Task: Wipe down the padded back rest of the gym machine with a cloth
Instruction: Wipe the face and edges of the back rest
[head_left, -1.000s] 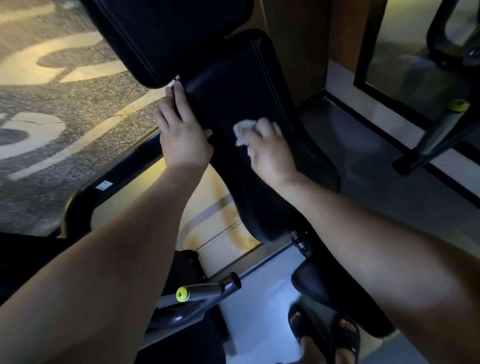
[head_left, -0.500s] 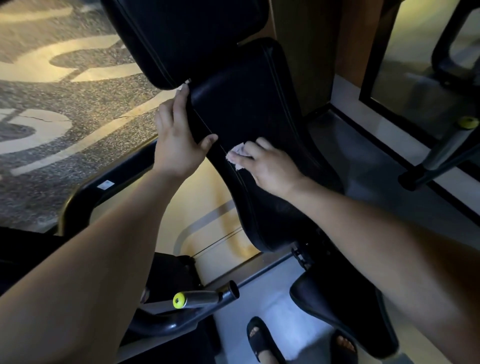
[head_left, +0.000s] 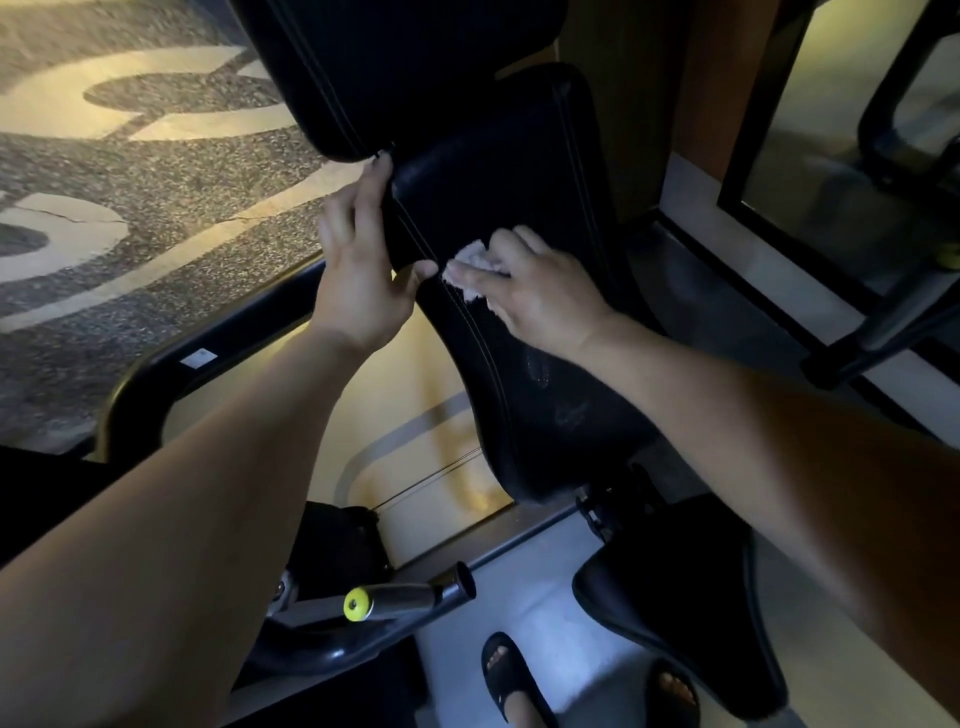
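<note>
The black padded back rest (head_left: 498, 197) runs from the top centre down to the lower middle, with stitched seams along its sides. My left hand (head_left: 358, 275) grips its left edge, fingers behind the pad and thumb on the front face. My right hand (head_left: 535, 291) presses a small white cloth (head_left: 475, 262) flat against the pad's front, just right of my left thumb. Most of the cloth is hidden under my fingers. A second black pad (head_left: 395, 67) sits above the back rest.
The black seat (head_left: 675, 603) lies below the back rest. A metal handle with a yellow end cap (head_left: 358, 604) sticks out at lower left. A dark frame bar (head_left: 218, 343) crosses behind my left arm. My feet in black sandals (head_left: 506, 675) stand on the floor. Another machine's bar (head_left: 878, 322) is at right.
My right hand slid the cloth down and left across the pad, then slightly back up. My left hand shifted from the pad's top corner to a grip with the thumb on its front.
</note>
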